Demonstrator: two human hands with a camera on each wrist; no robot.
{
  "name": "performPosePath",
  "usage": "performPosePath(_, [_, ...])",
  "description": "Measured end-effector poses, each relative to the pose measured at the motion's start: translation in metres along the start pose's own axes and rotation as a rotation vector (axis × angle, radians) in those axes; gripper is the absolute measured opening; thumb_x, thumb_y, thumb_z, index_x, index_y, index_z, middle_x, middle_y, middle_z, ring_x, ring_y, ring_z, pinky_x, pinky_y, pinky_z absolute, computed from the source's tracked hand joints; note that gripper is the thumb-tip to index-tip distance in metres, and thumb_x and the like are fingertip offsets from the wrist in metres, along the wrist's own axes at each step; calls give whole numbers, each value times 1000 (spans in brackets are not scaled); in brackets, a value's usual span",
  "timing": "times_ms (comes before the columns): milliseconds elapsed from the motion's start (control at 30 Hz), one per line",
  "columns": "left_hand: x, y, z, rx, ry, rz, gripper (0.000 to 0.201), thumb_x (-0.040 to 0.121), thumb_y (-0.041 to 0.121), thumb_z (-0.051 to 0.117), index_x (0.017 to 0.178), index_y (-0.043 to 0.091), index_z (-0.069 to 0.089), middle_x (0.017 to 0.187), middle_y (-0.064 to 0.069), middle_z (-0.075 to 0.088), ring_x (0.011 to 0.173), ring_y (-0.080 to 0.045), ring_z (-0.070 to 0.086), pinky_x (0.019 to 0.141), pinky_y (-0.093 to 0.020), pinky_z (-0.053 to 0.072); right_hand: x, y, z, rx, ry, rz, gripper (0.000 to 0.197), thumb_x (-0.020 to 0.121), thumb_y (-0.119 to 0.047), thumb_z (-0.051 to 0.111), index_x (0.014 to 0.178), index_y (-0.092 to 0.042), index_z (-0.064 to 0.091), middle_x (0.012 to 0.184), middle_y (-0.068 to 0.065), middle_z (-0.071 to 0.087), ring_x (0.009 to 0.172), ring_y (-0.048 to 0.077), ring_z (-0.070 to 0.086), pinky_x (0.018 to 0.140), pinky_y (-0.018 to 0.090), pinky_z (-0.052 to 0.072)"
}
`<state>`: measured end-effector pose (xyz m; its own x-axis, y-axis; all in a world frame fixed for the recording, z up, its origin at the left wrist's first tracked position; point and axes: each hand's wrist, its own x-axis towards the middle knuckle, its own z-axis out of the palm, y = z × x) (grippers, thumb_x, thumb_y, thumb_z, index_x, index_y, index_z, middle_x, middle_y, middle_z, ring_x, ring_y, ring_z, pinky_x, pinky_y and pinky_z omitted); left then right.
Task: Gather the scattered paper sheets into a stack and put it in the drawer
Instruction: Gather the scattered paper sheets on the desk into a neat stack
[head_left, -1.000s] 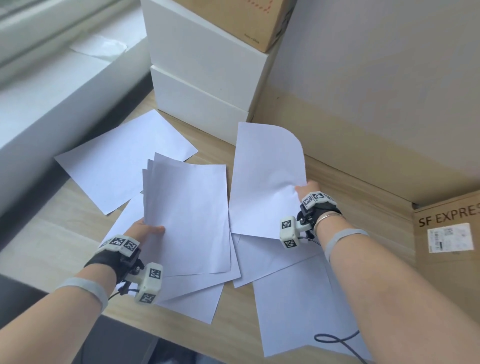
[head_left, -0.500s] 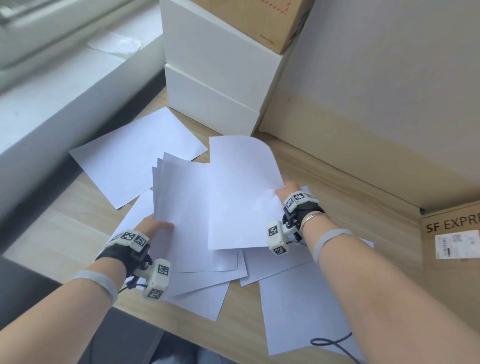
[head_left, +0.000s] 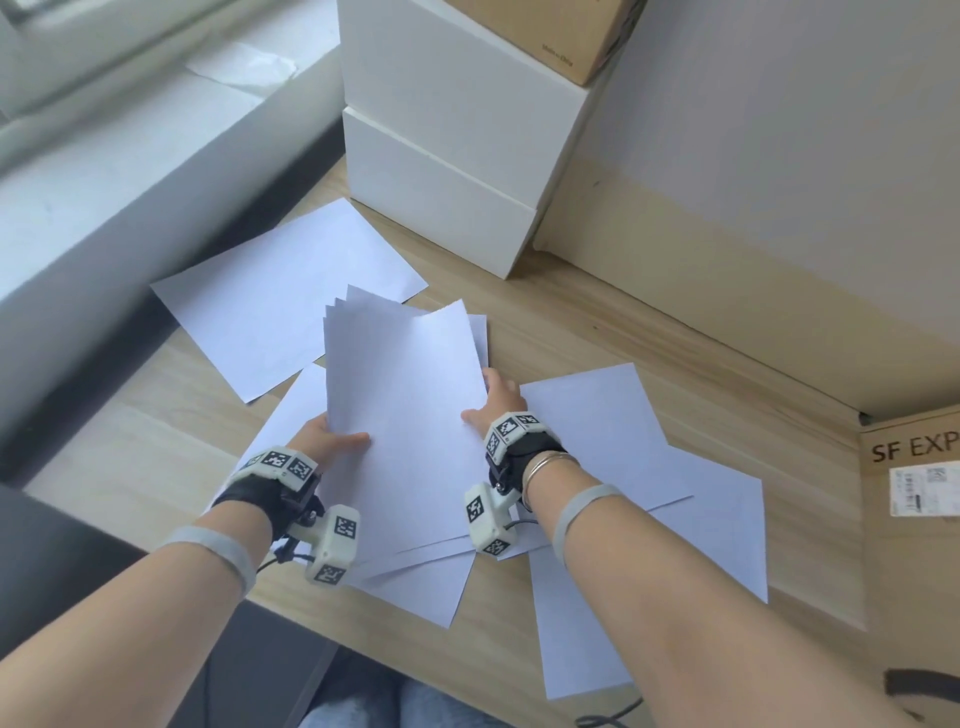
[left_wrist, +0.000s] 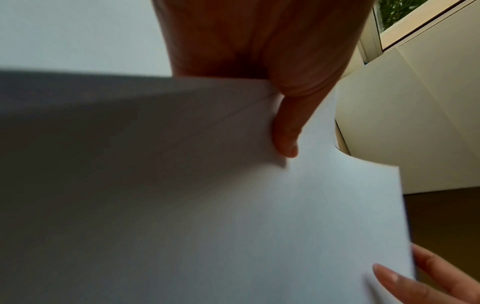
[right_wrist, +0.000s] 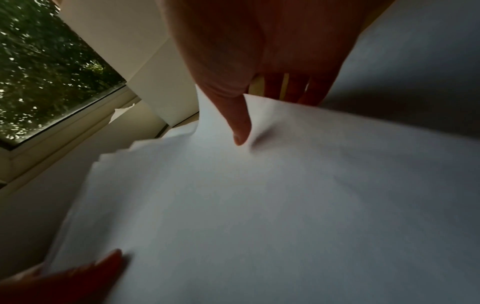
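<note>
A loose stack of several white paper sheets (head_left: 405, 410) is held tilted above the wooden desk (head_left: 623, 332). My left hand (head_left: 332, 441) pinches its left edge, thumb on top (left_wrist: 285, 133). My right hand (head_left: 493, 405) pinches the top sheet at its right edge, thumb on top (right_wrist: 240, 127), fingers underneath. The sheets' far corners fan out unevenly (right_wrist: 135, 148). More sheets lie flat on the desk: one at the far left (head_left: 280, 301), one to the right (head_left: 597, 431), another near the front right (head_left: 649, 571), and some under the stack (head_left: 415, 582). No drawer is in view.
Two stacked white boxes (head_left: 447, 171) with a brown carton (head_left: 550, 31) on top stand at the desk's back. A cardboard box marked SF EXP (head_left: 914, 545) sits at the right. A white window sill (head_left: 130, 140) runs along the left. A black cable (head_left: 613, 714) lies at the front edge.
My right hand carried its sheet leftward and laid it onto the stack in my left hand. Both hands now hold the same stack.
</note>
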<state>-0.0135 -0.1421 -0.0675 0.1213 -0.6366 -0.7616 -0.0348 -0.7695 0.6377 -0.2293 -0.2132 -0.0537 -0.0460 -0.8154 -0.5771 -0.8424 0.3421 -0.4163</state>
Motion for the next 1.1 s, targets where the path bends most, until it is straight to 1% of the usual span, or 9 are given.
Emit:
performPosePath(133, [-5,10,6,-56,-65,81,26,83,-3,64,106,8,62,101,-17,66,87,-32,62,98,-53,46,2,17,-7,336,30,74,87,84,-25,67,150,-18,11,146,12,39,133,28,42,113,38,32])
performPosePath(267, [-7,31,9,-67,-92,189,22,71,9,75,91,15,66,115,-26,65,102,-40,64,98,-57,46,-4,20,-28,564,98,37,59,86,-23,66,134,0,42,139,15,51,128,27,49,110,36,37])
performPosePath(367, [-13,58,13,-84,-42,294,23,69,10,78,85,22,66,99,-18,70,100,-38,65,97,-54,48,-15,9,-59,779,222,-141,31,88,-1,60,117,7,56,123,24,61,105,24,59,92,28,44])
performPosePath(500, [-27,99,20,-152,-20,467,20,77,1,71,83,19,65,64,11,73,84,-27,64,92,-44,50,-30,-12,-101,991,242,-296,23,84,1,63,103,-10,63,102,9,68,99,23,60,97,38,46])
performPosePath(633, [-46,129,23,-247,-31,587,27,62,13,80,84,22,66,66,17,73,67,-5,70,83,-34,51,-44,-18,-132,1181,121,-353,18,82,1,63,91,-15,65,77,-8,75,80,17,67,93,41,48])
performPosePath(767, [-61,143,20,-275,-89,649,53,43,29,82,92,20,65,90,4,73,87,-19,66,84,-33,52,-55,-18,-142,1076,155,-329,18,76,0,72,76,-16,66,64,-9,72,67,12,67,79,33,52])
performPosePath(867, [-71,150,20,-313,-124,695,55,43,33,80,94,21,63,97,-2,69,88,-18,65,83,-32,51,-61,-19,-142,999,171,-354,27,77,7,70,76,-18,61,55,-16,69,55,-5,65,63,20,52])
performPosePath(1000, [-79,164,20,-369,-132,759,44,57,47,75,93,24,62,102,-8,65,96,-25,61,90,-41,48,-63,-19,-140,986,154,-385,36,77,11,68,91,-22,63,72,-17,71,63,-9,65,66,15,53])
performPosePath(1100, [-76,173,19,-406,-45,727,43,60,67,68,76,27,64,98,-13,59,96,-27,54,90,-45,41,-65,-23,-139,950,159,-356,30,74,10,71,78,-19,63,74,-7,69,61,0,65,70,26,53])
